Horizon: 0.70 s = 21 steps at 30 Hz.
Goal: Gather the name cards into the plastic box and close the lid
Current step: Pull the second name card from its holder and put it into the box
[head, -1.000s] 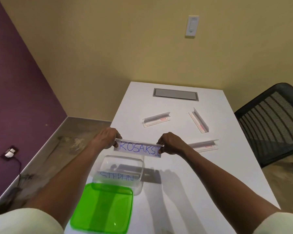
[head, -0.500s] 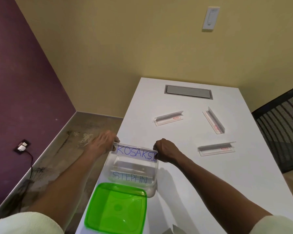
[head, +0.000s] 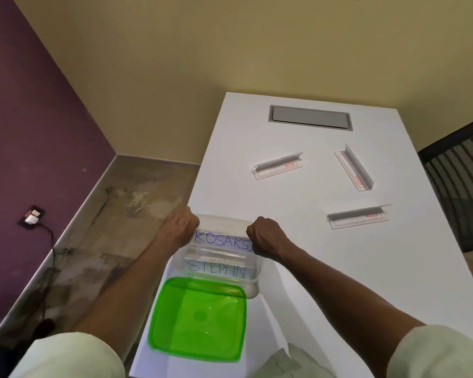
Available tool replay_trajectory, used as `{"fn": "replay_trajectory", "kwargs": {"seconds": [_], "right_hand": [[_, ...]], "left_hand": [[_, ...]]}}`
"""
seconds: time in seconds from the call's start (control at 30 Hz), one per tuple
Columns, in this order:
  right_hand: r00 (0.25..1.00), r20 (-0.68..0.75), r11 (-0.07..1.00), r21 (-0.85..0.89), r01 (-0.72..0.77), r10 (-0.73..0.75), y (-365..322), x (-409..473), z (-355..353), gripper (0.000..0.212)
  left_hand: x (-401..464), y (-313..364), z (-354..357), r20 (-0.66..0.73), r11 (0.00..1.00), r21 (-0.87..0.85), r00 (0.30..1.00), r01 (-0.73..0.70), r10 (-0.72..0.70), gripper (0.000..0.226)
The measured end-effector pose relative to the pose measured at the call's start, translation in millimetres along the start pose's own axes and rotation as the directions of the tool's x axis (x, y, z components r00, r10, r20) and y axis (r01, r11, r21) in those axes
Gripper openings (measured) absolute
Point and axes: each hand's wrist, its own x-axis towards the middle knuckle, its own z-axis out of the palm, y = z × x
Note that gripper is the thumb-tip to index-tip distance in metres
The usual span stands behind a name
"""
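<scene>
Both hands are holding one clear acrylic name card lettered KOSAKSI in blue [head: 222, 239] over the clear square plastic box [head: 253, 282] at the near left corner of the white table [head: 325, 282]. The left hand [head: 181, 226] is gripping the card's left end, fingers curled round it; the right hand [head: 262, 234] is gripping the right end the same way. The card's long axis is running left to right, roughly parallel to the box's far wall and sitting at or just inside the far rim; I cannot tell whether it is touching the rim. A second clear card lettered STEPHN [head: 217, 269] is already lying inside, toward the near wall, parallel to the held one. The box lies directly below the hands, so the coming move looks like a straight lowering with the card kept parallel to the walls. The translucent green square plastic lid [head: 198, 319] is resting on the table just near of the box, overlapping its near edge, off the opening. Three clear L-shaped holders, the far left one [head: 277, 166], the far right one [head: 354, 170] and the nearer one [head: 358, 216], are lying well apart on the right; the right hand is nearer to them.
</scene>
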Motion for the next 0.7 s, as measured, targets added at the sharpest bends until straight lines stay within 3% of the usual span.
{"fn": "replay_trajectory", "kwargs": {"seconds": [0.1, 0.5, 0.57, 0.7], "right_hand": [[0.998, -0.038, 0.997, -0.047, 0.057, -0.059, 0.7, 3.9, 6.8, 0.029], [0.987, 0.018, 0.930, -0.332, 0.155, -0.158, -6.0, 17.4, 16.3, 0.022], [0.983, 0.064, 0.927, -0.327, 0.182, -0.171, -8.0, 19.8, 21.4, 0.018], [0.979, 0.124, 0.961, -0.210, 0.183, -0.159, -11.2, 27.1, 33.8, 0.034]], "left_hand": [[5.4, 2.2, 4.0, 0.021, 0.997, 0.058, 0.998, -0.056, 0.055, 0.022], [20.3, 16.4, 13.7, 0.089, 0.971, 0.187, 0.987, -0.149, 0.135, 0.032], [22.2, 17.9, 17.1, 0.105, 0.971, 0.178, 0.984, -0.159, 0.142, 0.033], [23.8, 21.5, 25.1, 0.137, 0.972, 0.179, 0.982, -0.152, 0.128, 0.034]]}}
